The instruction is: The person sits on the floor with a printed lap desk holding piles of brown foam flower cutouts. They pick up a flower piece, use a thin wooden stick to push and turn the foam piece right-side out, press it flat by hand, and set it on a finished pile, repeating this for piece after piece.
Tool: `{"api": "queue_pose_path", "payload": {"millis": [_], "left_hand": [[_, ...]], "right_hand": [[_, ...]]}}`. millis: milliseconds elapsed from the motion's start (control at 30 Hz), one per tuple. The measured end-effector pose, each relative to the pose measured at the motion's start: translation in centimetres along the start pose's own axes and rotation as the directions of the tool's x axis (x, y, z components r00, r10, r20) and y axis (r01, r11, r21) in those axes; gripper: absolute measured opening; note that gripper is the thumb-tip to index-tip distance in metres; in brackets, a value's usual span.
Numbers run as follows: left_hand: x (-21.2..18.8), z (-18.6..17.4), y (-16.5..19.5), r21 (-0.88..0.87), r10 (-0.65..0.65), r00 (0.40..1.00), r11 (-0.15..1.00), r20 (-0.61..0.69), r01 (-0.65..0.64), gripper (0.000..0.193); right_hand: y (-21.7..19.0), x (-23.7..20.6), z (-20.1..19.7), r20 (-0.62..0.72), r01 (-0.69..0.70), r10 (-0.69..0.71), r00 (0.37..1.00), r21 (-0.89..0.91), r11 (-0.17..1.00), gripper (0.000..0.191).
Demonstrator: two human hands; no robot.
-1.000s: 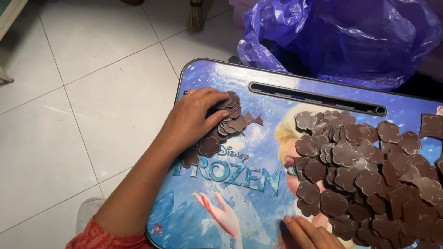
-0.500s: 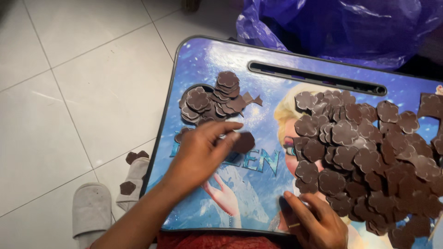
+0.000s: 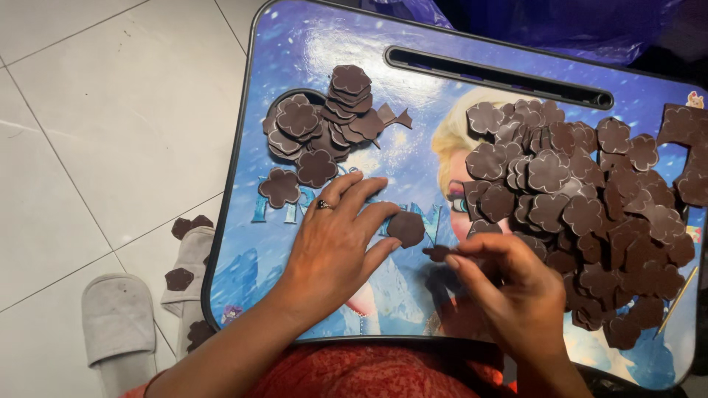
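Left hand (image 3: 332, 243) flat, open, fingertips touching brown flower cutout (image 3: 405, 228); right hand (image 3: 509, 291) pinches a small piece (image 3: 440, 253). I'd peel slowly, tabletop (image 3: 413, 66) steady.

A lap tray (image 3: 295, 44) is sitting over the person's lap, a small pile of flower-shaped cutouts (image 3: 324, 125) lying on its left part and a large heap (image 3: 582, 214) on its right. Slippers (image 3: 118, 324) are lying on the floor left of the tray.

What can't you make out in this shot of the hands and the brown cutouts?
Head view:
- Blue printed lap tray: right side cut off by frame edge.
- Large pile of brown flower-shaped cutouts: lower pieces buried.
- Piece pinched by right hand: mostly hidden by fingers.
- Tray under left hand: covered.
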State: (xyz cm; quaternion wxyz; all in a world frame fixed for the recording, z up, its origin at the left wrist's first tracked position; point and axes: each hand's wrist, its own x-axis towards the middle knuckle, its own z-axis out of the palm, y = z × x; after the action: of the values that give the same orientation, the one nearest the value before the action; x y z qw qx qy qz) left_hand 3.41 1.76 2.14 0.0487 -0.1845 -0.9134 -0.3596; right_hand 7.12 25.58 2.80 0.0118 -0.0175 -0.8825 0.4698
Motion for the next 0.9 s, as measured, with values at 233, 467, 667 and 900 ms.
{"api": "queue_pose_path", "payload": {"millis": [233,467,667,900], "left_hand": [[1.7,0.8,-1.1,0.033,0.118,0.993,0.992,0.027,-0.119,0.035],[2.2,0.7,-2.0,-0.062,0.158,0.987,0.985,-0.035,-0.16,0.038],[1.7,0.3,-1.7,-0.092,0.178,0.984,0.98,0.008,-0.177,0.043],[1.8,0.3,-1.2,-0.085,0.145,0.989,0.986,0.026,-0.142,0.035]], "right_hand": [[-1.8,6.0,-0.4,0.252,-0.165,0.132,0.958,0.111,0.98,0.02],[-4.4,8.0,-0.3,0.344,-0.169,0.242,0.907,-0.229,0.959,0.023],[-4.8,7.8,0.5,0.422,-0.007,0.14,0.896,-0.3,0.954,0.022],[-4.2,6.2,1.4,0.36,0.195,-0.091,0.929,-0.265,0.944,0.02]]}}
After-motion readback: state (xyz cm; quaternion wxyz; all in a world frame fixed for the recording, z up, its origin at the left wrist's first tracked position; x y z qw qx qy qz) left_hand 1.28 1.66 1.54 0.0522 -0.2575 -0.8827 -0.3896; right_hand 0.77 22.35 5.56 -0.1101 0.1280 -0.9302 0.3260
